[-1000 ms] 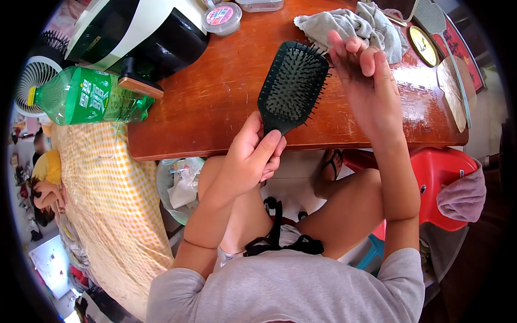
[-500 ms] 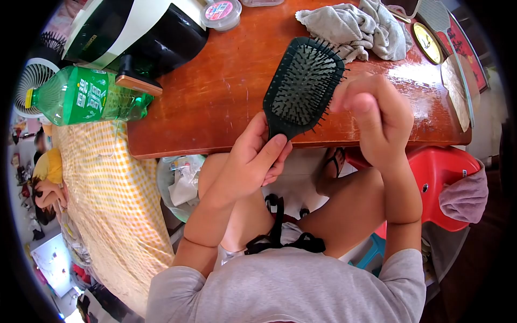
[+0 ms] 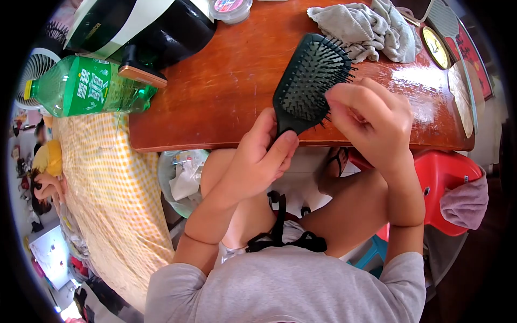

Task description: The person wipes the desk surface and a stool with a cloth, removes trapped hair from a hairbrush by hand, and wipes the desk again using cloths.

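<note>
A dark paddle hairbrush point(image 3: 312, 75) is tilted above the table's front edge, its bristles facing up. My left hand point(image 3: 261, 156) is closed around its handle, with the thumb along the near side. My right hand point(image 3: 374, 118) is at the right edge of the bristles, thumb and fingertips pinched together. Anything between those fingertips is too small to make out, and I cannot tell whether they touch the bristles.
The brown wooden table point(image 3: 226, 102) carries a crumpled grey cloth point(image 3: 371, 32), a green bottle point(image 3: 89, 86), a black-and-white appliance point(image 3: 177, 27) and a round tub point(image 3: 230, 9). Below are a lined bin point(image 3: 180, 180) and a red stool point(image 3: 444, 185). A person point(image 3: 48, 167) is far left.
My right hand has moved in closer to the bristles, its fingers now drawn into a pinch. The brush and my left hand sit slightly further right in view.
</note>
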`<action>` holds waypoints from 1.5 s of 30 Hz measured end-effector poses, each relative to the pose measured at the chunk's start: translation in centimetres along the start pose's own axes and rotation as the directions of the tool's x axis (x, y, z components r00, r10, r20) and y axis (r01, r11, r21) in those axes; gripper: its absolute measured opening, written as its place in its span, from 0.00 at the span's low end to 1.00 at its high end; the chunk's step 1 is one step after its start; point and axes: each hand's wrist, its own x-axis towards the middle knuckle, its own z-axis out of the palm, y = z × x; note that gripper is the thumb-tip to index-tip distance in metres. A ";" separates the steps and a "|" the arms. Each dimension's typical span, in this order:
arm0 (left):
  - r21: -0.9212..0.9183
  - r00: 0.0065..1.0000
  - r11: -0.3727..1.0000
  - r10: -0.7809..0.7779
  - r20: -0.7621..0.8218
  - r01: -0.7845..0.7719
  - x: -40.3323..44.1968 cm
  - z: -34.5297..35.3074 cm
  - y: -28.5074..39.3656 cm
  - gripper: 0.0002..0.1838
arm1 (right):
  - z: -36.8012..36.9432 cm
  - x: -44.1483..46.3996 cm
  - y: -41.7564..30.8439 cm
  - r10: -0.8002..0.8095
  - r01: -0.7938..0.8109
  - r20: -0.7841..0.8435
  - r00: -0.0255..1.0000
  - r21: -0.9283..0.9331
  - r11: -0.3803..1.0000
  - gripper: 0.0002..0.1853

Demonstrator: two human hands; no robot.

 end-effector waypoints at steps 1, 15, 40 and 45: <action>-0.002 1.000 1.000 -0.001 -0.003 0.001 0.0 0.0 0.0 0.22 | 0.0 0.0 0.0 -0.026 0.027 0.029 0.999 -0.037 0.999 0.07; -0.009 0.998 1.000 0.008 -0.059 -0.009 0.0 0.0 0.0 0.09 | 0.3 -0.2 0.9 -0.076 0.084 0.096 0.993 -0.088 0.993 0.08; 0.016 1.000 0.999 0.030 0.004 -0.030 0.2 -0.6 -0.2 0.08 | 2.4 -0.3 2.0 -0.262 0.261 -0.076 0.962 -0.018 0.965 0.16; 0.066 0.999 0.998 0.014 0.033 -0.016 -0.1 -0.6 0.0 0.19 | 1.7 -1.1 1.9 -0.091 0.111 -0.102 0.991 0.212 0.971 0.13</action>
